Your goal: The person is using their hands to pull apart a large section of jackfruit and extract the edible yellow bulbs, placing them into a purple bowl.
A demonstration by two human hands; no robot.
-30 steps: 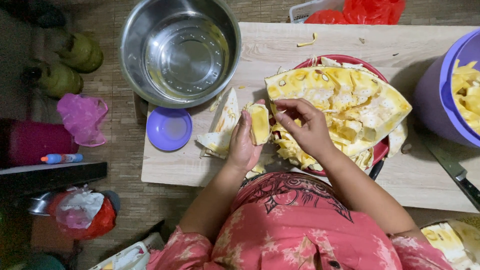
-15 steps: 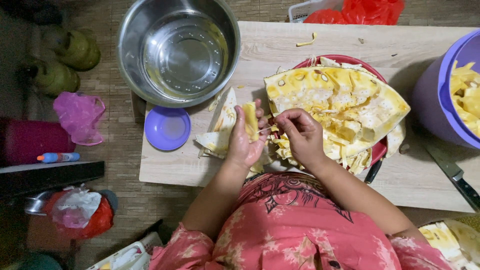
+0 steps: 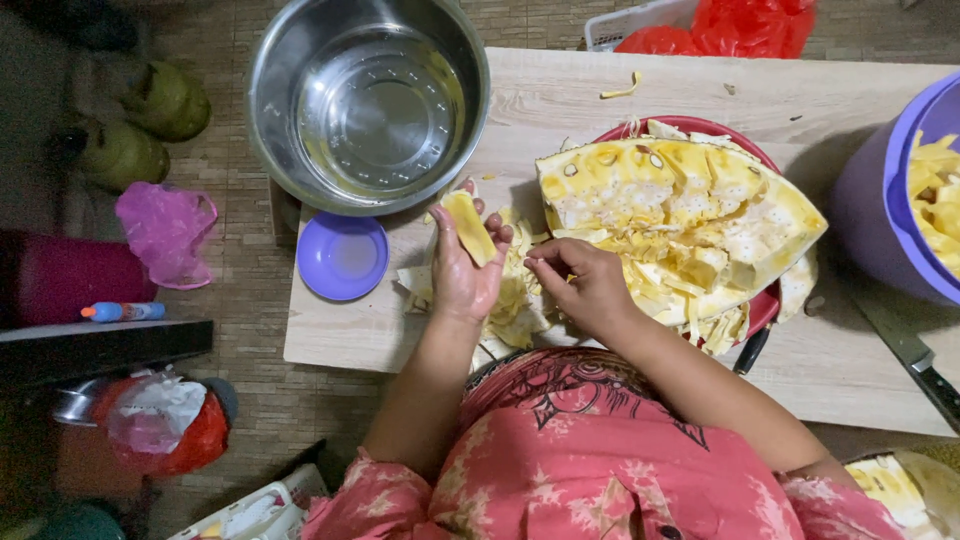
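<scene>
From the head camera, looking straight down, the left hand (image 3: pixel 462 268) lies palm-up over the near left part of the wooden table (image 3: pixel 560 100), its fingers loosely curled under a yellow jackfruit pod (image 3: pixel 469 227) that rests along them, cradled rather than squeezed, probably so the soft flesh is not crushed. The right hand (image 3: pixel 585 285) sits just beside it, thumb and fingertips pinched together on what looks like a small strand or scrap of fruit; what exactly is between them is too small to tell. Right behind the right hand a large cut jackfruit section (image 3: pixel 680 215) lies cut-face up on a red tray (image 3: pixel 765 305), with pale fibrous scraps (image 3: pixel 515 310) heaped under both hands. A steel bowl (image 3: pixel 368 100) overhangs the far left corner, close to the left hand, a small purple lid (image 3: pixel 342 256) lies below it, a purple bucket (image 3: pixel 880 200) holding yellow pieces stands at the right edge, and a knife (image 3: pixel 915 360) lies near the right near corner.
</scene>
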